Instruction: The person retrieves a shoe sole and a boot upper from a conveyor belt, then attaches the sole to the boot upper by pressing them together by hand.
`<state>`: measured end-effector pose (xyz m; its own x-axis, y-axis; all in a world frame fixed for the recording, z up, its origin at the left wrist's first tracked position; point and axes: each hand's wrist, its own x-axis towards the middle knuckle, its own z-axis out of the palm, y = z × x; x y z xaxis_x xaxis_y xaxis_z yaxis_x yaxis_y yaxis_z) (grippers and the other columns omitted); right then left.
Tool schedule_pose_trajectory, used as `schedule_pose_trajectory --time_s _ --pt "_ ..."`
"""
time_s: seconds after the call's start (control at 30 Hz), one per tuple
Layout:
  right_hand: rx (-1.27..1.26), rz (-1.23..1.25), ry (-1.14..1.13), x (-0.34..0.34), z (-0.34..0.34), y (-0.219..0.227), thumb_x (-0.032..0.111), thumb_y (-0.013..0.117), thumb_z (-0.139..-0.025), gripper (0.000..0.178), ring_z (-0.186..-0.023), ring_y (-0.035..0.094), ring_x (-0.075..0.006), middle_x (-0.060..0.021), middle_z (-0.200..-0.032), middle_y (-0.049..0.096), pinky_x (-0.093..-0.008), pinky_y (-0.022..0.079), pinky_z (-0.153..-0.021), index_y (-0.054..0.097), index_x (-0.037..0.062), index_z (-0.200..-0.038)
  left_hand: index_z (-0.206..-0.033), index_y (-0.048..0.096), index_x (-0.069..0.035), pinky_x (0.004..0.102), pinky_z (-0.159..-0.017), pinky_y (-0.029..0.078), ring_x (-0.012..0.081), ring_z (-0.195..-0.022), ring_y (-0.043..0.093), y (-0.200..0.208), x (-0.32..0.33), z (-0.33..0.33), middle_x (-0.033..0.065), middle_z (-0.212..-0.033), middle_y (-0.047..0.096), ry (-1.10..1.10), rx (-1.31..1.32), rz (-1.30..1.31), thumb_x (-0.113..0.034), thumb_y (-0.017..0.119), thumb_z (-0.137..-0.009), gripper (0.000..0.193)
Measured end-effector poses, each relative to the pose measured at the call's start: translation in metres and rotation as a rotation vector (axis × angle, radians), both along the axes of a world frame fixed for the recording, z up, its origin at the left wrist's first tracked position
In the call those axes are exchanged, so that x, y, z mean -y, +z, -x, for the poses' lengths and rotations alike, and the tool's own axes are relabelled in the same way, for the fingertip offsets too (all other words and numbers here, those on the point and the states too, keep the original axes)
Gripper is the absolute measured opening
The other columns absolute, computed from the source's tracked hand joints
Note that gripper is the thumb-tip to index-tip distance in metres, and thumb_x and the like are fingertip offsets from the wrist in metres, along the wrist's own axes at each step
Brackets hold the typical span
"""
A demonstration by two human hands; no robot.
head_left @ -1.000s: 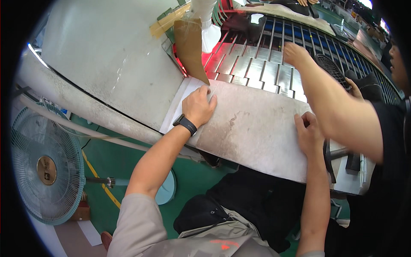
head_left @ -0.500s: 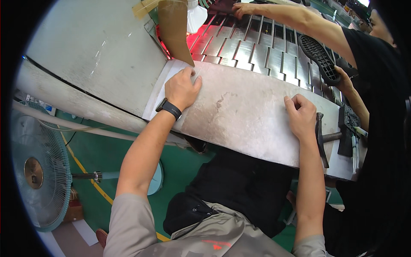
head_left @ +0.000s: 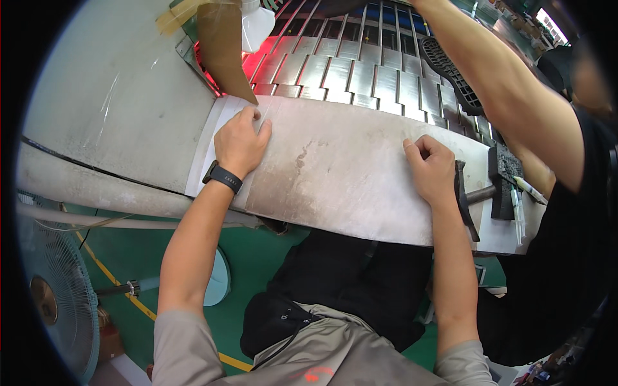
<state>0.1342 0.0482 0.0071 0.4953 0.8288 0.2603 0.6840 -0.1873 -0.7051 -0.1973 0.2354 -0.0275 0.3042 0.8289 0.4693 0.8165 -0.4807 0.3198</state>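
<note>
The left grip (head_left: 241,143) and right grip (head_left: 430,168) rest half-curled on the stained pale surface (head_left: 347,174) across mid-frame, thumbs parted from fingers. A hammer (head_left: 479,194) lies just beside the latter, right of centre.

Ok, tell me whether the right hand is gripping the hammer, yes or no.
No, the right hand is loosely curled over the table, and the hammer lies to its right.

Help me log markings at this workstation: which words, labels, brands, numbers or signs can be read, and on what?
No text can be read.
Red print on grey shirt: too small and blurred.
Pale marks on black watch strap: too small.
Fan hub: too blurred to tell.
</note>
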Motion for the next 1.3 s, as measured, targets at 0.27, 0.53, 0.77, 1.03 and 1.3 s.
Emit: schedule_pose_trajectory --time_s 0.27,0.53,0.77,1.03,1.3 --pt "-0.036 -0.034 0.023 0.002 0.000 -0.001 0.024 0.078 -0.097 0.034 -0.058 0.056 -0.0171 -0.0101 -0.063 0.063 -0.0356 0.047 -0.059 0.069 -0.0031 -0.078 -0.110 0.072 -0.009 0.0512 -0.075 0.056 0.0391 -0.085 0.074 0.010 0.006 -0.002 0.0146 -0.098 0.078 0.036 -0.032 0.117 -0.035 0.074 -0.098 0.029" --pt "-0.041 -0.044 0.021 0.002 0.000 0.001 0.022 0.078 -0.096 0.034 -0.057 0.054 -0.0179 -0.0112 -0.063 0.061 -0.0355 0.046 -0.058 0.067 -0.0030 -0.076 -0.110 0.072 -0.008 0.0501 -0.071 0.055 0.0362 -0.079 0.072 0.007 0.005 -0.002 0.0127 -0.087 0.074 0.022 -0.030 0.100 -0.035 0.075 -0.097 0.029" --pt "-0.017 -0.056 0.017 0.002 0.002 0.000 0.024 0.078 -0.095 0.035 -0.056 0.055 -0.0216 -0.0132 -0.062 0.060 -0.0377 0.047 -0.059 0.066 -0.0033 -0.076 -0.109 0.072 -0.008 0.0496 -0.069 0.053 0.0356 -0.075 0.069 0.006 0.003 -0.001 0.0105 -0.079 0.068 0.023 -0.045 0.094 -0.035 0.076 -0.097 0.030" --pt "-0.006 -0.046 0.018 0.001 0.001 0.000 0.025 0.077 -0.095 0.034 -0.057 0.058 -0.0227 -0.0139 -0.063 0.062 -0.0379 0.048 -0.059 0.068 -0.0031 -0.077 -0.110 0.074 -0.007 0.0483 -0.068 0.052 0.0329 -0.072 0.067 0.005 0.000 0.000 0.0090 -0.077 0.066 0.029 -0.058 0.114 -0.035 0.076 -0.097 0.030" --pt "0.004 -0.033 0.024 0.002 -0.002 -0.002 0.028 0.077 -0.096 0.036 -0.057 0.058 -0.0215 -0.0122 -0.063 0.064 -0.0377 0.049 -0.059 0.069 -0.0016 -0.077 -0.109 0.075 -0.008 0.0481 -0.067 0.051 0.0324 -0.071 0.067 0.003 -0.003 0.001 0.0085 -0.076 0.066 0.021 -0.084 0.100 -0.036 0.076 -0.097 0.031"
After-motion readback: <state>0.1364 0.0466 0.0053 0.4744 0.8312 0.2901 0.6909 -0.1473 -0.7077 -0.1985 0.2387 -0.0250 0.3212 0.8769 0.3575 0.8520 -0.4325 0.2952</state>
